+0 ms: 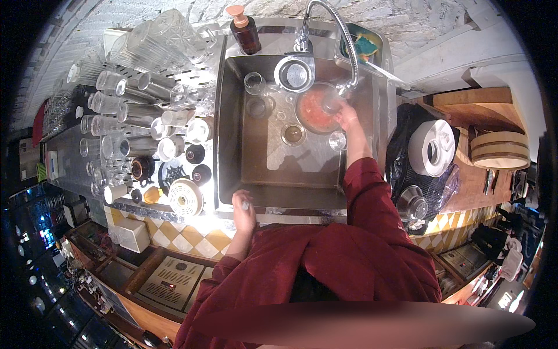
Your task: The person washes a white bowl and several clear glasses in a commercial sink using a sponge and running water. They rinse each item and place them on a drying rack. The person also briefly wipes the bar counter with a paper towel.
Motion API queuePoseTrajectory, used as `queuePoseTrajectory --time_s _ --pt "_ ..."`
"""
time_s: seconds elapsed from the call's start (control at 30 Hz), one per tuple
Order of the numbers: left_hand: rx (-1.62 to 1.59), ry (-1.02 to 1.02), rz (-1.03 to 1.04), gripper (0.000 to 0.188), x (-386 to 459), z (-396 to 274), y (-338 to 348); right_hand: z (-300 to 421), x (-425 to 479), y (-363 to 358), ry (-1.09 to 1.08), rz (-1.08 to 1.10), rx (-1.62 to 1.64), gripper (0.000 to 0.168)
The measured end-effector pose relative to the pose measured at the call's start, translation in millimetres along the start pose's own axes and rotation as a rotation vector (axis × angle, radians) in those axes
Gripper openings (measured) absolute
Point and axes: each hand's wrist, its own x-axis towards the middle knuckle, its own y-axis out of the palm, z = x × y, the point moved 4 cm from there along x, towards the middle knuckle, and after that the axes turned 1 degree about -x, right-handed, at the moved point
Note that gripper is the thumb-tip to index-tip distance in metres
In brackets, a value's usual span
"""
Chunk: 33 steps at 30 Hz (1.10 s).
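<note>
My right hand (347,115) reaches into the right side of a metal sink (294,198) and grips a blurred clear glass (332,103). It holds the glass under the faucet's spray head (346,90), over a round bowl (301,120) with reddish liquid. A clear glass (338,141) rests just below that hand. At the sink's front left edge, my left hand (244,213) has its fingers curled around a small pale object (245,205), too small to identify. Two more glasses, an upper one (254,83) and a lower one (256,107), sit at the sink's left.
Many glasses and cups crowd the lit drainboard (209,168) on the left. A brown pump bottle (245,37) stands behind the sink. A tray with a sponge (365,45) sits at back right. Right of the sink are a white ring-shaped appliance part (420,148) and a wooden tub (500,149).
</note>
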Motion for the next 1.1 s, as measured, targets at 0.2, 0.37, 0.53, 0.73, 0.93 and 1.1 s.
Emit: queuePoseTrajectory --time_s 0.2,0.37,0.53,0.73,0.93,1.1 --pt "0.031 0.009 -0.008 0.023 -1.4 -0.1 -1.3 0.7 -17.2 21.8 -0.089 -0.004 -0.209 0.032" --pt "0.033 0.017 0.005 0.024 0.1 -3.3 -1.5 -8.2 1.0 4.0 -0.004 -0.015 -0.092 0.026" --pt "0.013 -0.016 0.000 0.026 -3.0 3.2 -0.8 -10.0 -2.8 12.8 0.012 -0.103 0.039 0.029" --pt "0.009 -0.009 0.007 0.025 -2.3 0.5 -1.9 -8.8 2.5 6.8 -0.057 -0.146 -0.100 0.032" --pt "0.015 -0.029 -0.008 0.025 -3.8 0.7 -2.9 2.8 -23.1 27.8 -0.048 -0.169 -0.230 0.052" --pt "0.019 -0.019 0.000 0.024 -2.5 1.8 -1.1 0.2 -5.6 11.9 -0.225 -0.106 -0.434 0.055"
